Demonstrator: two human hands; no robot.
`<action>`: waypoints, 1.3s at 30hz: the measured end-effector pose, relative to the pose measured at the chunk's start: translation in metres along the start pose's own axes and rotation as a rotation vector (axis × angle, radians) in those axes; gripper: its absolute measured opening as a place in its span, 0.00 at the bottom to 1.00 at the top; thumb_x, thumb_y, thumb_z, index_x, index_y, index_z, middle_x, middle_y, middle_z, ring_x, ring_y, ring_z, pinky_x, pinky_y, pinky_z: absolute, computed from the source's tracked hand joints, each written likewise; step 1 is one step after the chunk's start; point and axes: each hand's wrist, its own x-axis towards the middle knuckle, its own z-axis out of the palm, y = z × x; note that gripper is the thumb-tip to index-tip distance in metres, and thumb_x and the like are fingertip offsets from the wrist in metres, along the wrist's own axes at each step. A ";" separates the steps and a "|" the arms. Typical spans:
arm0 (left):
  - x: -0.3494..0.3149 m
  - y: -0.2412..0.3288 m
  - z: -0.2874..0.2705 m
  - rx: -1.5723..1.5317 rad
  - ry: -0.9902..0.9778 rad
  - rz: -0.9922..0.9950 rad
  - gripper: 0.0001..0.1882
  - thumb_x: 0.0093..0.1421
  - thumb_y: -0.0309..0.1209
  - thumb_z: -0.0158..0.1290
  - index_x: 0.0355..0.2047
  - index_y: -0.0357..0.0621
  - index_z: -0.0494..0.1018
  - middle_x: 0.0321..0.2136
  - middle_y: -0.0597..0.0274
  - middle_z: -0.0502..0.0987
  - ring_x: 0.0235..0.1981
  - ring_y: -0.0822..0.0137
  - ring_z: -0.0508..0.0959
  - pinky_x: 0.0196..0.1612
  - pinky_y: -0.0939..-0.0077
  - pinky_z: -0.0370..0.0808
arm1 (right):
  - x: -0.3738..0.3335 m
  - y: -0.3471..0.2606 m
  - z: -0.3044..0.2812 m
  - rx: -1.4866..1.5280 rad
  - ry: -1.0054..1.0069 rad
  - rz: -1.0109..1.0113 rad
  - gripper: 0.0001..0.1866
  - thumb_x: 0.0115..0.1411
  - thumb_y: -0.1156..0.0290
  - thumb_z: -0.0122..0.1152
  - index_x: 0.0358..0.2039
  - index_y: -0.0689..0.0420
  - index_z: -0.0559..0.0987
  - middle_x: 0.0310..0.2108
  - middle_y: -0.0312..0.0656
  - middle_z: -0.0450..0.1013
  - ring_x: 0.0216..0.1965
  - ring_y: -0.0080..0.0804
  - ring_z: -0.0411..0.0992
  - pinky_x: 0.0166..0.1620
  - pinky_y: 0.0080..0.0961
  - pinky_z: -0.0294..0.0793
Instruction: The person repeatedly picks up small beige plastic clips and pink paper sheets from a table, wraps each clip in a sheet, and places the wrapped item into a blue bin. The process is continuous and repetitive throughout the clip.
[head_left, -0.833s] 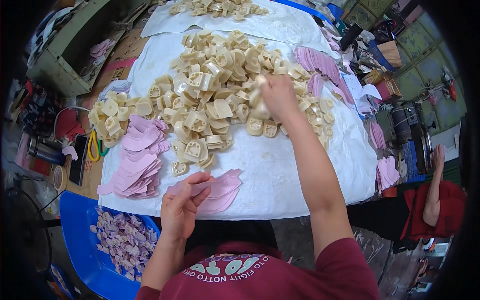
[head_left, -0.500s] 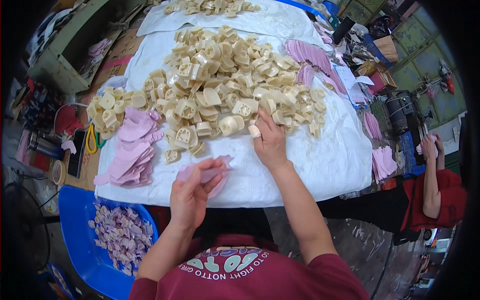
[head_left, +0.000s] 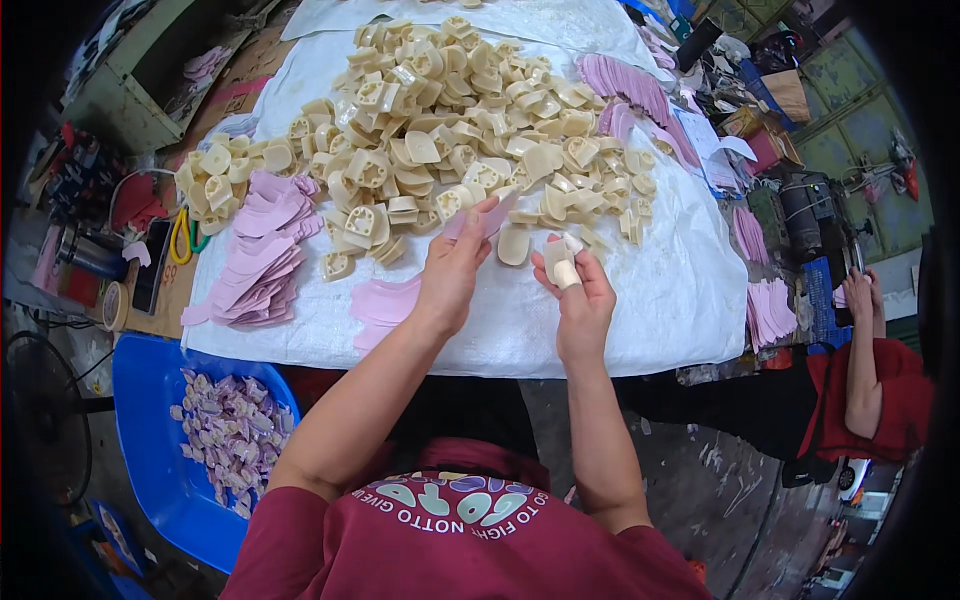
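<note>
My left hand (head_left: 458,268) pinches a thin pink cut piece (head_left: 490,215) and holds it up before the heap. Beside it, my right hand (head_left: 577,300) is closed on a cream plastic block (head_left: 556,258) shaped like a shoe heel. A beige cover (head_left: 566,275) sits on one finger of that hand. Just past my hands lies a large heap of similar cream blocks (head_left: 430,115), with one loose block (head_left: 514,245) at its near edge. Some pink pieces (head_left: 383,310) lie on the white sheet (head_left: 480,340) by my left forearm.
Left stands a stack of pink pieces (head_left: 262,245); more pink pieces (head_left: 630,85) lie far right. A blue tub (head_left: 150,440) of small pink-and-cream pieces stands low left. Scissors (head_left: 180,238) and a phone (head_left: 153,268) lie left. A co-worker in red (head_left: 880,390) is at right.
My right hand has drawn back from the heap with a cream block. My left hand has moved forward and right, holding a pink piece up. Other pink pieces now show on the sheet.
</note>
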 end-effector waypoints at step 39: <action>-0.116 0.088 -0.039 -0.507 -0.057 -0.044 0.23 0.68 0.38 0.46 0.55 0.30 0.67 0.49 0.47 0.75 0.49 0.65 0.76 0.52 0.71 0.72 | -0.051 -0.055 0.095 -0.620 -0.378 -0.814 0.14 0.41 0.83 0.66 0.31 0.62 0.75 0.35 0.47 0.75 0.36 0.46 0.74 0.39 0.34 0.74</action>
